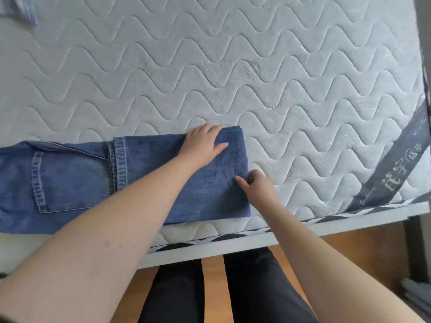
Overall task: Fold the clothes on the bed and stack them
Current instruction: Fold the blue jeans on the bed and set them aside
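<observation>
Blue denim jeans (144,176) folded on white quilted mattress (233,66), my left hand (203,145) pressing flat on them, my right hand (256,185) pinching their right fold.

Faded blue denim jeans (70,180) with pale stitching are seen on a white mattress (233,66) quilted with wavy lines.

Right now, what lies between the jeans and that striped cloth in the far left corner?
In the head view, only bare quilted mattress lies between the jeans and the striped cloth; nothing else sits on that stretch.
</observation>
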`<action>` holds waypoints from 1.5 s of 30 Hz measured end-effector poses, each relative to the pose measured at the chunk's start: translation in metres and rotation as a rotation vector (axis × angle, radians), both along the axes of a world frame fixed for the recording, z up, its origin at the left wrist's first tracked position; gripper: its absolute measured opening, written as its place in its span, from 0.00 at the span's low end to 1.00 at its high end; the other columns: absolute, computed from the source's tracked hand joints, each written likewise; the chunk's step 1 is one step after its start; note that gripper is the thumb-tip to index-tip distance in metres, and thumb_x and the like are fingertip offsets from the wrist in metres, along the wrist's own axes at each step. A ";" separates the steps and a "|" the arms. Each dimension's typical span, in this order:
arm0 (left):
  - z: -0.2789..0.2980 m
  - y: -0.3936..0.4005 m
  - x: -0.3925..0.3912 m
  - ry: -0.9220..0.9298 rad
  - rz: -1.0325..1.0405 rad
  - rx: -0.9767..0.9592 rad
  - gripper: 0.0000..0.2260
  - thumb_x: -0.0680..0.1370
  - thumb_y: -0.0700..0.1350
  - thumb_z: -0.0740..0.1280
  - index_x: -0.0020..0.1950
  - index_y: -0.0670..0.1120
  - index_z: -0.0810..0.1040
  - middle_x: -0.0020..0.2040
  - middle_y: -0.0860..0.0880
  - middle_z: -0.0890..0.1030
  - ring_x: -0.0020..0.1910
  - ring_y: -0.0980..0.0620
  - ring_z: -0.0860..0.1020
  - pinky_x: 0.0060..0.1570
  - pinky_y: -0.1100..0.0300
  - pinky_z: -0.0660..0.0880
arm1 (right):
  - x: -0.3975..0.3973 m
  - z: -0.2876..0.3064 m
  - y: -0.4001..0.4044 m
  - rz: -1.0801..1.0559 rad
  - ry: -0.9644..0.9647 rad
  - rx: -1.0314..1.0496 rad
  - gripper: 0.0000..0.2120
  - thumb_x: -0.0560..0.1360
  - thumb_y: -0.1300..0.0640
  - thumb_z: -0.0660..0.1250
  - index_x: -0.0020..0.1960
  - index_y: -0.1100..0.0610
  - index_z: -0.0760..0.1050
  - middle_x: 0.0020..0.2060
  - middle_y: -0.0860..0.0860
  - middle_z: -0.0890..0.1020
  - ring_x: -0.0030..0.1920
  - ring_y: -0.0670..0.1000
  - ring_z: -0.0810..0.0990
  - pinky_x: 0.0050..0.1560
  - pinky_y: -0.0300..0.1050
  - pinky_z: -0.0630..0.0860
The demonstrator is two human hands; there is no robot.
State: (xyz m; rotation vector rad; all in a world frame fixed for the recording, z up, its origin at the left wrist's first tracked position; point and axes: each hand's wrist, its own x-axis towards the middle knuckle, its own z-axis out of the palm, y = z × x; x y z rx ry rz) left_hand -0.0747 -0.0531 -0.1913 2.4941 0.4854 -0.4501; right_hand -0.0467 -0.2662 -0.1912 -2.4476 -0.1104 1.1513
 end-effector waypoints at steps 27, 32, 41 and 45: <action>0.012 0.011 0.008 -0.313 0.541 -0.185 0.10 0.81 0.40 0.62 0.61 0.45 0.77 0.51 0.51 0.75 0.49 0.51 0.76 0.53 0.57 0.73 | -0.023 0.030 0.008 0.210 -0.330 0.136 0.11 0.81 0.58 0.61 0.60 0.56 0.77 0.53 0.50 0.82 0.52 0.56 0.79 0.50 0.49 0.72; 0.021 0.033 -0.082 -0.300 0.742 -0.082 0.10 0.80 0.39 0.61 0.59 0.47 0.78 0.49 0.55 0.74 0.48 0.54 0.74 0.50 0.63 0.70 | -0.044 0.043 0.089 0.344 -0.354 0.330 0.13 0.75 0.64 0.67 0.59 0.55 0.78 0.46 0.47 0.83 0.48 0.54 0.77 0.54 0.47 0.71; 0.035 0.101 -0.243 -0.231 0.845 0.221 0.13 0.76 0.35 0.63 0.59 0.43 0.80 0.57 0.45 0.80 0.57 0.45 0.76 0.58 0.48 0.73 | -0.127 0.042 0.205 0.761 -0.393 0.441 0.24 0.77 0.56 0.67 0.72 0.57 0.69 0.69 0.55 0.72 0.70 0.58 0.68 0.70 0.54 0.64; 0.035 0.144 -0.299 -0.193 0.879 0.335 0.15 0.76 0.36 0.65 0.62 0.42 0.79 0.62 0.45 0.78 0.62 0.43 0.75 0.59 0.48 0.72 | -0.157 0.020 0.237 0.979 -0.406 0.271 0.47 0.75 0.36 0.63 0.80 0.58 0.41 0.79 0.54 0.43 0.79 0.54 0.41 0.77 0.49 0.41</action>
